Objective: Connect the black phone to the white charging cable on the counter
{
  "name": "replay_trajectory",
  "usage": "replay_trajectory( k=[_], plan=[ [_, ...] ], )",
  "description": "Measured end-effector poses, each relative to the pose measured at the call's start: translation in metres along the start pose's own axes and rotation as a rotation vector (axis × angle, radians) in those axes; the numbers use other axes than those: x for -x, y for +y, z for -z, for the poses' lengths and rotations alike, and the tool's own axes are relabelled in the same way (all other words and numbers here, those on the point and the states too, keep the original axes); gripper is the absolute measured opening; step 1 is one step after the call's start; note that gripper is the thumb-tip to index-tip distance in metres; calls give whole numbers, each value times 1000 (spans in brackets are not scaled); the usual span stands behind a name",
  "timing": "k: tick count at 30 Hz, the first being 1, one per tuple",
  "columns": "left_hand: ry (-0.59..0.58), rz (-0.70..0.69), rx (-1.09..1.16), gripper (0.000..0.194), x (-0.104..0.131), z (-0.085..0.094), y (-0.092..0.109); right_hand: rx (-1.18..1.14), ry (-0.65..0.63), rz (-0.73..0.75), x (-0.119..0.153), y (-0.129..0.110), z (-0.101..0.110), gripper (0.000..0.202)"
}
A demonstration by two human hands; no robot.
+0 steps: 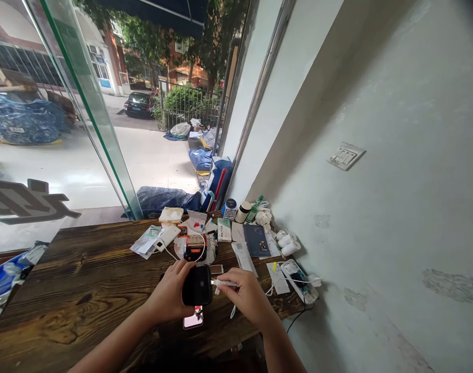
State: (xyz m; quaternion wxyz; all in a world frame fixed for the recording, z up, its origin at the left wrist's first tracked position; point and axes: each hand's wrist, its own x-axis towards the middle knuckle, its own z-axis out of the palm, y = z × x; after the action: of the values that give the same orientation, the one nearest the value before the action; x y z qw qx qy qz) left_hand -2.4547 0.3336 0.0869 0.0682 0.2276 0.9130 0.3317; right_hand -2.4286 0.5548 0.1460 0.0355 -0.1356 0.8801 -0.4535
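My left hand [173, 294] is wrapped round a black phone [197, 285] above the wooden table [84, 285]. Between the fingertips of my right hand [247, 296] is the white plug of a charging cable [225, 283], its metal tip at the phone's right edge; whether it is inserted I cannot tell. Beneath the held phone, a second phone with a lit pinkish screen [193, 319] lies on the table. Just beyond my hands sits an orange and black device [195, 248], with a white power bank [168, 238] to its left.
A dark blue booklet [256, 240], a green bottle [254, 209], a blue round container [229, 207] and white rolls [288, 244] crowd the back right. A white power strip [299, 282] lies by the wall. A glass door edge [100, 124] rises beyond the table.
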Motion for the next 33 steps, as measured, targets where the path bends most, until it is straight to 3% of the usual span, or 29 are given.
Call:
replay_trajectory(
  k=[6, 12, 14, 16, 18, 22, 26, 29, 33],
  plan=[
    [-71, -85, -76, 77, -3, -10, -2, 110, -52, -58, 12, 6, -2, 13],
    [-252, -91, -66, 77, -25, -37, 3, 20, 87, -219, 36, 38, -6, 9],
    [-279, -133, -58, 77, -47, -39, 15, -53, 181, -234, 42, 59, 0, 12],
    [-268, -207, -63, 78, -77, -34, 33, -139, 308, -223, 45, 84, 11, 32],
    [-226, -308, -91, 79, -111, -22, 55, -167, 511, -218, 46, 111, 21, 41],
    [-124, -519, -149, 78, -178, 10, 103, -98, 925, -315, 38, 164, 33, 37],
    [-52, -756, -270, 81, -232, 24, 135, -202, 1029, -457, 20, 208, 41, 51],
    [-113, -822, -381, 85, -264, 11, 136, -364, 1088, -461, 2, 228, 57, 59],
    [-334, -777, -536, 96, -291, -40, 105, -468, 1237, -322, -21, 237, 76, 57]
  ],
)
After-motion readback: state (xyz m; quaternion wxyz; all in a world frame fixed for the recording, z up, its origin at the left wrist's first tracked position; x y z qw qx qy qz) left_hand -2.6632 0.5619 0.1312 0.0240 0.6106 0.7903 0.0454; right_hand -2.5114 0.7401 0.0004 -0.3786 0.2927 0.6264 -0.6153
